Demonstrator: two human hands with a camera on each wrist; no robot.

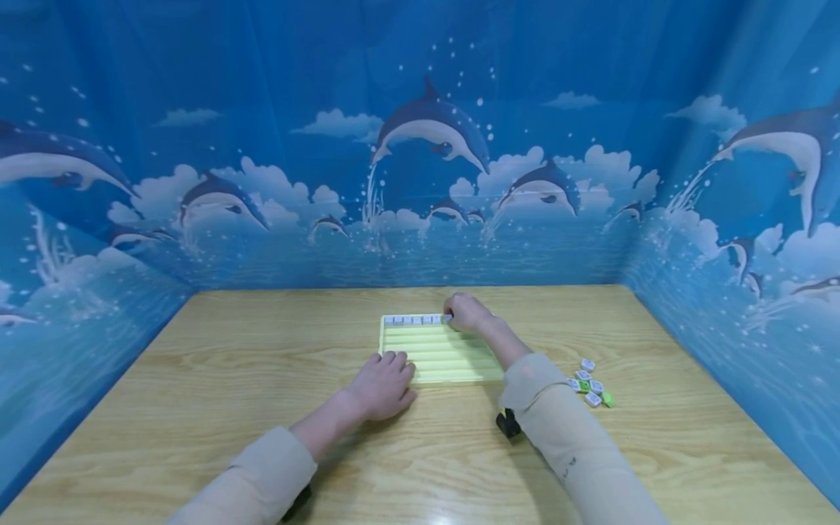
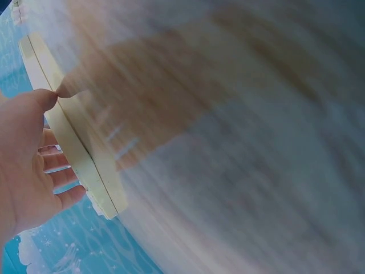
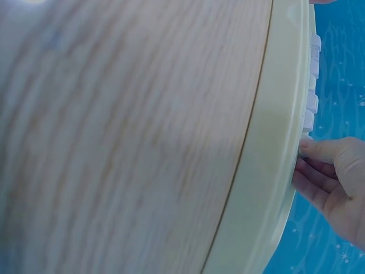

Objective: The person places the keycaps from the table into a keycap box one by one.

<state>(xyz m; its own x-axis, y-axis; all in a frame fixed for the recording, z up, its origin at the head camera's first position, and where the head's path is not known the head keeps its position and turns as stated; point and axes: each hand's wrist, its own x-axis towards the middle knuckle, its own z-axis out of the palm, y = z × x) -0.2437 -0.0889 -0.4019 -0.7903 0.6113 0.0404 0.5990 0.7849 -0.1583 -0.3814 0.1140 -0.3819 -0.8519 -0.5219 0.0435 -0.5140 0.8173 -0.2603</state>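
Note:
A pale yellow-green ridged tray (image 1: 446, 356) lies on the wooden table. Along its far edge stands a row of small white tiles (image 1: 408, 320), starting at the left corner. At the right end of that row my right hand (image 1: 469, 312) pinches a tile (image 1: 448, 319) between thumb and fingers, mostly hidden by the hand. My left hand (image 1: 383, 385) rests on the tray's near left corner. In the left wrist view its thumb (image 2: 47, 98) touches the tray's outer wall, while the other fingers reach over the edge, fairly straight and spread.
To the right of the tray is a loose cluster of white and green tiles (image 1: 593, 399), some with printed faces up. A blue dolphin-print curtain (image 1: 420, 240) borders the table (image 1: 262, 335) at the back and sides.

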